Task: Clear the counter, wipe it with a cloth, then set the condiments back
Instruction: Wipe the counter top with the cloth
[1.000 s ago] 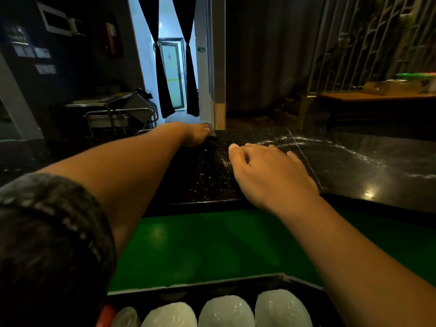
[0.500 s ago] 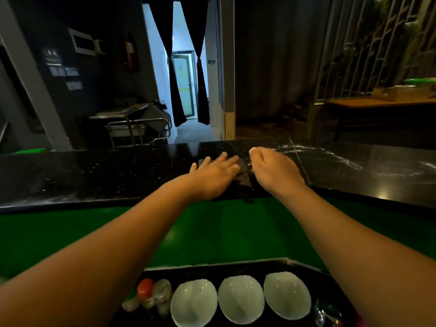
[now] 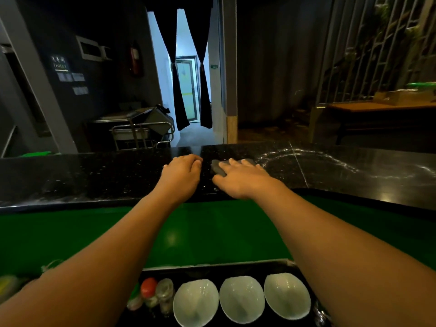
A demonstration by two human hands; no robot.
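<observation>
A dark speckled counter (image 3: 94,175) runs across the middle of the head view, with pale wet streaks (image 3: 306,156) on its right part. My right hand (image 3: 240,178) lies flat on a grey cloth (image 3: 218,169), pressing it onto the counter, and most of the cloth is hidden under the palm. My left hand (image 3: 182,172) rests on the counter just left of the cloth, fingers loosely bent, holding nothing. Condiment bottles (image 3: 153,296), one with a red cap, stand in a black tray (image 3: 212,270) at the bottom, below the counter.
Three white bowls (image 3: 241,298) sit in the tray beside the bottles. A green surface (image 3: 188,232) lies between tray and counter. Beyond the counter are a metal trolley (image 3: 141,131), a curtained doorway (image 3: 188,90) and a wooden table (image 3: 377,109) at right.
My left hand came back from the far counter edge to the middle. The cloth now lies under my right hand, which has shifted a little to the right.
</observation>
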